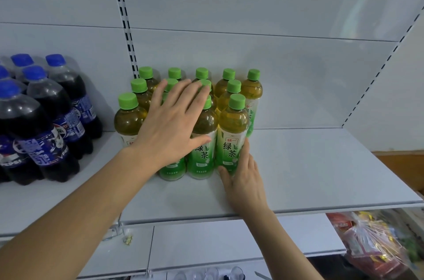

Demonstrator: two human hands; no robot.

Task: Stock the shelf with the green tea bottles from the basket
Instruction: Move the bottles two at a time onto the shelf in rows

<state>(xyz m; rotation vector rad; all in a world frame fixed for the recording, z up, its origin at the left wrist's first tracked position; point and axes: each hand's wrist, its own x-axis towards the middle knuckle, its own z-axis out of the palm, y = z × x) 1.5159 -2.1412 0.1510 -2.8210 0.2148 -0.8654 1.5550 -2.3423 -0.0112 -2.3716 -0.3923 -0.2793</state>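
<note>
To the left of the green tea bottles (190, 117) stood a cluster of cola bottles (43, 117) with blue caps, partly cut off by the frame edge. The green tea bottles themselves stood upright in a tight block of rows on the white shelf (321, 169), against its back panel. The left hand (169, 128) lay flat and spread over the front of the block, its grip fully open, holding nothing and hiding one front bottle almost wholly. At the block's right front corner, the right hand (243, 176) had its grip curled round the base of the front right bottle (231, 135), thumb on the label. Stocking looked well advanced, this bottle just being settled; bare shelf remained to the right of the block. The basket was out of view, so how many bottles were left could not be told. Below and right of the block, wrapped packets (376, 247) were blurred.
</note>
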